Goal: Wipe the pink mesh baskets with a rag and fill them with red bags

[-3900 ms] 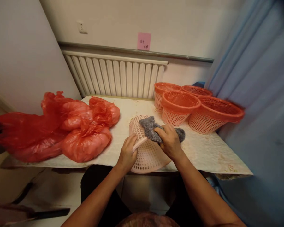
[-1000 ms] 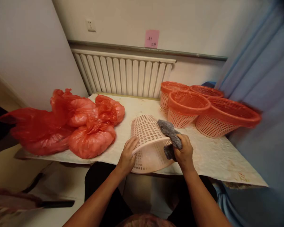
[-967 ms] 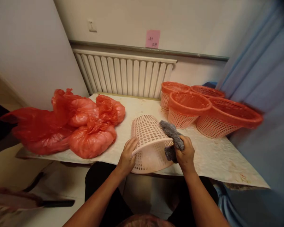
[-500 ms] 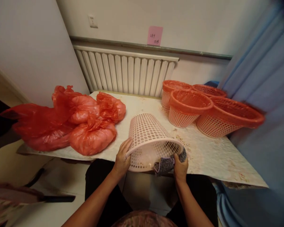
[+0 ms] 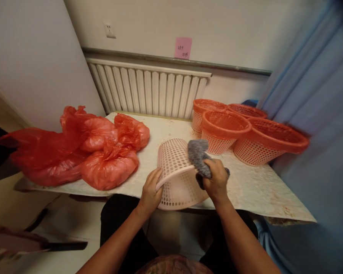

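Note:
A pale pink perforated plastic wastebasket [image 5: 173, 156] lies tipped on its side at the table's front edge, its mouth facing me. My left hand [image 5: 152, 192] is closed on the left side of its rim. In my right hand [image 5: 217, 180] is a bunched grey cloth [image 5: 199, 156], gripped at the basket's right side by the rim. Part of the cloth lies against the outer wall, and a darker end hangs below my fingers. The far part of the basket's rim on the right is hidden behind this hand and the cloth.
Several wastebaskets [image 5: 225, 125] lined with red bags stand at the table's right, beside a blue curtain [image 5: 308, 95]. Several filled red plastic bags [image 5: 108, 167] lie on the left. Behind the cloth-covered table [image 5: 251, 190] is a white radiator [image 5: 148, 89].
My right hand has moved the cloth from inside the basket's mouth up and over to its outer right side. My left hand keeps its hold on the rim.

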Motion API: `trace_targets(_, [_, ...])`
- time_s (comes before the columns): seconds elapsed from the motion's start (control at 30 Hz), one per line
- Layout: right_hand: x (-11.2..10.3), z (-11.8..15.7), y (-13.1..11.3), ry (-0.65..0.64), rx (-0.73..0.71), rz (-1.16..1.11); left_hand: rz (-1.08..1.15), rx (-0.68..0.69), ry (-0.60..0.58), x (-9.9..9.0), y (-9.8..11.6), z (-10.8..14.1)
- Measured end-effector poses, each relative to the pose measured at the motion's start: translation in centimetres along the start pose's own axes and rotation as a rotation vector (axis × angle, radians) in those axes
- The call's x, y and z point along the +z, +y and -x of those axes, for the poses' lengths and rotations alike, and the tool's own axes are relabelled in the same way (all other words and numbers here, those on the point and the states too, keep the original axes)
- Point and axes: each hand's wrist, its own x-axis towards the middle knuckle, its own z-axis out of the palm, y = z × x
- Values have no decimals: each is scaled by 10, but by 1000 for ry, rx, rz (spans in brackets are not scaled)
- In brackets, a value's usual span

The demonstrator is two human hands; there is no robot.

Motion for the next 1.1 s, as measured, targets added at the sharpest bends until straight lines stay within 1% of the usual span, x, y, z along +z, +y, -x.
trace_targets(0.07, [-1,-6,-8,-68,-95,48,-2,45,1,2,3,-5])
trace_targets(0.13, [1,-5,-9,-68,-111,68,3,84,-9,3,4,-8])
trace_targets(0.2, [2,0,-4,-46,-80,57,11,109,-34,4,2,-9])
trace_targets(0.3, [2,12,9,-19,26,-11,20,114,-39,5,-1,-6])
trace_targets(0.37, [3,23,19,20,125,-72,25,115,-24,5,-3,-3])
trace_targets(0.43, [6,36,30,76,266,-116,28,111,-17,4,-6,1])
trace_targets(0.57, [17,67,48,200,639,-170,35,101,-14,4,-11,5])
trace_targets(0.63, [25,85,54,255,800,-188,32,93,-15,4,-11,6])
trace_targets(0.7, [34,104,58,274,931,-223,30,82,-13,5,-12,6])
trace_targets(0.77, [42,124,60,256,1043,-293,34,72,-4,5,-12,8])
trace_targets(0.83, [49,139,60,227,1124,-361,39,59,4,4,-14,11])
trace_targets(0.9, [52,145,59,213,1150,-388,45,38,12,1,-16,13])
trace_targets(0.97, [50,137,58,204,1123,-364,43,5,19,-2,-18,15])
trace_targets(1.03, [44,116,57,197,1056,-294,25,-46,27,-7,-17,15])
trace_targets(1.1, [33,86,54,201,947,-204,-4,-81,37,-11,-13,13])
